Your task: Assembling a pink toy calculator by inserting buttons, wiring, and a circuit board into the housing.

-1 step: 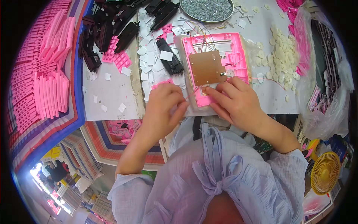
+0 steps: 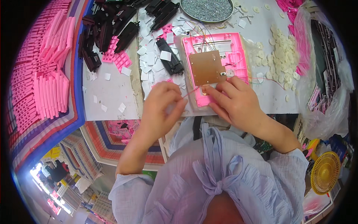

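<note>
A pink plastic casing (image 2: 243,63) lies open on the table in front of me, with a brown circuit board (image 2: 206,68) inside it. Thin wires fan out from the board's far edge. My left hand (image 2: 162,106) is closed just left of the casing, its fingertips pinching a thin red wire (image 2: 192,91) that stretches to the casing's near left part. My right hand (image 2: 237,100) grips the casing's near edge, with the thumb low and the fingers by a small metal piece (image 2: 204,89) below the board. Its fingertips partly cover that spot.
Left of the casing are a black plastic part (image 2: 169,59), scattered white squares (image 2: 150,58) and pink button pads (image 2: 122,61). A tray of screws (image 2: 207,9) stands at the back. Pale discs (image 2: 282,56) heap on the right. Pink strips (image 2: 52,95) fill the far left.
My left hand has shifted slightly left, and more of the red wire shows between it and the casing. My right hand has hardly moved.
</note>
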